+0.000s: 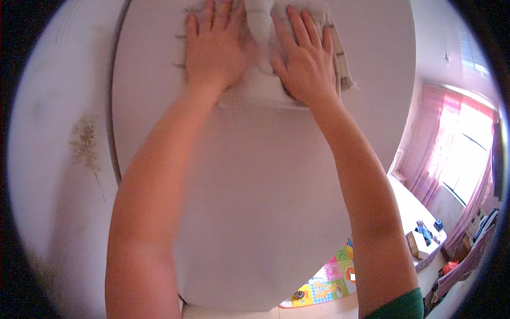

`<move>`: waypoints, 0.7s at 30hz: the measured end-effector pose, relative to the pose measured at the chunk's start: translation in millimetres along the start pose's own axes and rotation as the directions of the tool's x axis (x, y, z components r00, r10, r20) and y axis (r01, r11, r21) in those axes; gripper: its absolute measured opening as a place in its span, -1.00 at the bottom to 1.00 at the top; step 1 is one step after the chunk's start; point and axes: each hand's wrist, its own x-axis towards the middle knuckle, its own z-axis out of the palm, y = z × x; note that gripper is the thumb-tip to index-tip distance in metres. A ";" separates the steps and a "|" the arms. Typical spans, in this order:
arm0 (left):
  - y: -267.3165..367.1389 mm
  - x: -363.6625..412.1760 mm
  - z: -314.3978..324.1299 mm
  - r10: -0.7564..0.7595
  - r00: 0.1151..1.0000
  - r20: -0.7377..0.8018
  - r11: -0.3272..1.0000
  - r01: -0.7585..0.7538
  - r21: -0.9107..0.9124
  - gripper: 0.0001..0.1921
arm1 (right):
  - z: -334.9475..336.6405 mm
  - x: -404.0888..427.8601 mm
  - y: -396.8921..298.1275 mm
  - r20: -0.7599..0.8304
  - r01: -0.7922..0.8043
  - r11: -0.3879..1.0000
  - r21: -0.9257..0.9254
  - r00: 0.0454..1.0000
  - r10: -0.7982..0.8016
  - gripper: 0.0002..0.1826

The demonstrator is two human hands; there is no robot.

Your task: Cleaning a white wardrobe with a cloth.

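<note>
A pale cloth point(259, 92) with dark stripes along its sides lies folded at the far part of a smooth, light-coloured tabletop point(263, 191). My left hand point(217, 50) rests palm down on the cloth's left part, fingers spread and pointing away from me. On its right part lies my right hand point(306, 56), also flat with the fingers apart. A pale ridge of fabric rises between the two hands. Loose threads show at the cloth's right corner. The top of the picture cuts off the cloth's far end and some left fingertips.
A white wall point(48, 119) with a brownish stain stands along the table's dark left edge. Beyond the right edge are a colourful play mat point(326, 285) on the floor, a white table point(408, 203) bearing an open box point(420, 245), and a window with pink curtains point(424, 147).
</note>
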 end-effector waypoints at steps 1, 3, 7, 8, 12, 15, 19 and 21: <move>-3.6 -0.1 -3.1 -0.004 1.000 0.027 1.000 0.003 0.019 -0.37 | -5.2 1.9 -5.6 0.015 -0.014 1.000 0.004 1.000 0.014 -0.40; -8.0 0.6 -6.7 -0.002 0.998 0.064 1.000 0.000 0.029 -0.34 | -13.9 7.4 -12.0 0.213 -0.094 0.995 -0.040 0.972 0.101 -0.35; -10.8 1.7 -7.2 -0.002 0.995 0.097 0.999 -0.002 0.041 -0.34 | -4.5 6.3 -10.6 0.125 -0.057 0.998 -0.028 0.990 0.060 -0.35; -10.3 0.2 -7.1 -0.010 0.995 0.102 0.999 0.007 0.032 -0.34 | -4.0 4.8 -10.9 0.136 -0.058 0.998 -0.035 0.989 0.062 -0.35; -21.0 -10.0 -5.3 0.006 0.991 0.135 0.998 -0.015 0.066 -0.34 | -1.6 0.0 -22.5 0.160 -0.069 0.997 -0.017 0.985 0.071 -0.34; -34.5 -18.4 2.6 0.154 0.987 0.036 0.979 -0.158 0.127 -0.40 | -4.5 -6.2 -31.0 0.189 -0.071 0.997 0.000 0.979 0.070 -0.34; -25.5 -38.4 -8.0 0.153 0.986 0.065 0.987 -0.156 0.042 -0.39 | -8.5 -22.8 -37.8 0.225 -0.094 0.994 0.055 0.971 0.080 -0.34; -23.1 -47.9 -13.2 0.151 0.987 0.057 0.989 -0.150 -0.020 -0.39 | -7.6 -29.6 -45.0 0.152 -0.068 0.998 -0.013 0.986 0.069 -0.36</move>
